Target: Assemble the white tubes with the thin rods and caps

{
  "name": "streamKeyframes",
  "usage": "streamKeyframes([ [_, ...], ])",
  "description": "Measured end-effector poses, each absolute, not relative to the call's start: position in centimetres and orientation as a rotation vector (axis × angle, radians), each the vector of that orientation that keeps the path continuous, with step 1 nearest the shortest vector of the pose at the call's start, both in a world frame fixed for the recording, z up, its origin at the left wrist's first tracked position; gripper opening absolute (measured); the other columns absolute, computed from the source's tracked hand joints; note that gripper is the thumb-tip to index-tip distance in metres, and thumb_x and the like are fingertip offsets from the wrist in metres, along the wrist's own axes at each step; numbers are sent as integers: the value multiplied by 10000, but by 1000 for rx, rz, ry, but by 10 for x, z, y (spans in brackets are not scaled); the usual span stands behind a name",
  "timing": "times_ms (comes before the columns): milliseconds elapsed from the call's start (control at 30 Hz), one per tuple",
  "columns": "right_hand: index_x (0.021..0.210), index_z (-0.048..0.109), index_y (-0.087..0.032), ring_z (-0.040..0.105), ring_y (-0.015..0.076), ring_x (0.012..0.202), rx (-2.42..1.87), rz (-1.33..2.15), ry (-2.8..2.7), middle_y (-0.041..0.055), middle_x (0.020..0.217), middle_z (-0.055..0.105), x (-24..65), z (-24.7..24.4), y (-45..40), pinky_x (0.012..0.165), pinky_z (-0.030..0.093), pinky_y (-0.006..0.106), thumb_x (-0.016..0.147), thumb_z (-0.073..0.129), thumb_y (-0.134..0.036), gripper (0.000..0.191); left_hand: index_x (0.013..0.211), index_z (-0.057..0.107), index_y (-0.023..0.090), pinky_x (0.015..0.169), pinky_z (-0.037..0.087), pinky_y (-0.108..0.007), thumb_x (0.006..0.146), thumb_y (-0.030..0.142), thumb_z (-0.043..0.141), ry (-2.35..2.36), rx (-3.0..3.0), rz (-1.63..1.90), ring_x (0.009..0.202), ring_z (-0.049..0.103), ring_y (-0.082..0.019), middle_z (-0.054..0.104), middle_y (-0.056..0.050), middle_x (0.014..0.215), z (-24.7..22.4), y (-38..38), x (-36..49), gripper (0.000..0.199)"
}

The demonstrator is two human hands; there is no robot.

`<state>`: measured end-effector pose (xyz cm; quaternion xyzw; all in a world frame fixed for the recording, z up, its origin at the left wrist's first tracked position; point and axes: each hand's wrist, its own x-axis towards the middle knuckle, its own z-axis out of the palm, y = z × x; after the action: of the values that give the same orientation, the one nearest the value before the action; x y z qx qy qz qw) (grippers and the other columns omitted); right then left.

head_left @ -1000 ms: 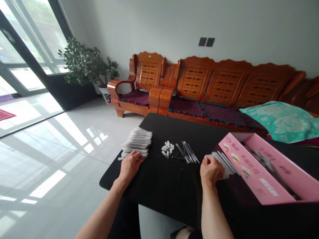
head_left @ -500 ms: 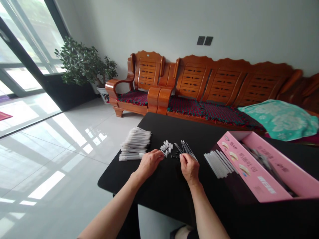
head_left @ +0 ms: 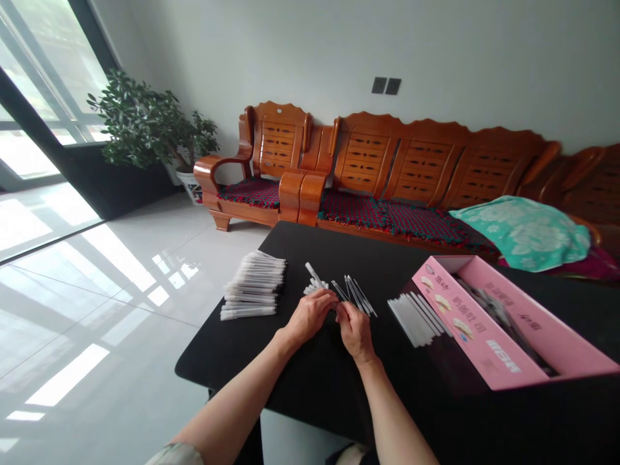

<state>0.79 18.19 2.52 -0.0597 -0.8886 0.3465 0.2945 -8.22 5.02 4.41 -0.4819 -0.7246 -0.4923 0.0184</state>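
My left hand (head_left: 312, 315) is closed around a white capped pen (head_left: 314, 274), whose capped end points up and away to the left. My right hand (head_left: 355, 329) meets it at the pen's near end, fingers pinched; what they hold is hidden. Behind my hands lie small white caps (head_left: 310, 286), partly covered. Thin refills (head_left: 358, 294) are fanned out just beyond my right hand. A stack of white pens (head_left: 254, 284) lies on the left, and clear empty barrels (head_left: 417, 318) lie on the right.
A pink box (head_left: 477, 329) with dark contents stands on the right of the black table (head_left: 310, 242). Beyond the table are a wooden sofa (head_left: 368, 155) with a turquoise cloth (head_left: 527, 229) and a potted plant (head_left: 145, 129). Glossy floor tiles lie to the left.
My hands, apart before, have come together in the middle. The white pen now stands out from my left hand, which has left the pen stack's side. The view has shifted slightly.
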Motion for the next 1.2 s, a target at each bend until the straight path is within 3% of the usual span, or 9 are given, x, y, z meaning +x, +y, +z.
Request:
streamKeyframes([
  [133,800,611,-210,598,175,608,-237,909,-2333,38,664,638,7,22,185,597,423,267,970,375,-408,352,1055,661,216,814,539,-285,912,254,524,-2166,-1144,-1751,887,662,-163,637,-90,1150,34,56,-79,202],
  [233,850,630,-199,624,182,649,-286,872,-2272,53,706,665,6,21,185,621,443,268,964,399,-386,318,939,638,168,536,518,-233,867,395,600,-2197,-720,-2064,558,609,-115,666,-57,836,29,58,-83,241],
  [300,869,636,-196,639,188,694,-247,853,-2276,63,746,679,5,20,183,650,455,271,964,408,-368,302,930,624,143,442,478,-217,842,494,603,-2179,-648,-2376,479,574,-110,634,-30,703,26,59,-88,363],
  [400,884,646,-194,646,186,737,-160,816,-2336,64,794,691,4,18,180,697,462,271,956,441,-356,272,974,619,111,487,525,-239,810,570,609,-2010,-694,-2771,575,634,-138,665,-73,798,24,60,-94,488],
  [533,953,657,-176,646,169,722,-146,779,-2393,60,804,700,4,17,179,676,444,239,948,461,-358,268,904,597,106,529,540,-245,791,565,643,-1855,-670,-2938,609,646,-148,662,-67,746,21,60,-98,475],
  [667,905,657,-164,628,146,659,-110,731,-2439,56,739,686,6,17,179,643,404,220,979,367,-300,329,888,583,112,525,540,-242,796,546,652,-1817,-683,-2974,591,636,-137,659,-58,735,20,61,-99,449],
  [1000,879,656,-174,618,143,639,-180,850,-2375,49,752,693,3,11,182,627,410,221,930,506,-363,247,869,590,116,523,552,-245,795,545,654,-1840,-660,-2922,570,641,-138,664,-48,716,17,63,-100,440],
  [1200,855,662,-173,609,139,618,-161,777,-2418,46,708,680,3,13,182,619,389,226,968,424,-339,311,865,594,117,521,553,-252,778,553,667,-1838,-653,-2921,562,644,-143,671,-54,720,18,64,-100,451],
])
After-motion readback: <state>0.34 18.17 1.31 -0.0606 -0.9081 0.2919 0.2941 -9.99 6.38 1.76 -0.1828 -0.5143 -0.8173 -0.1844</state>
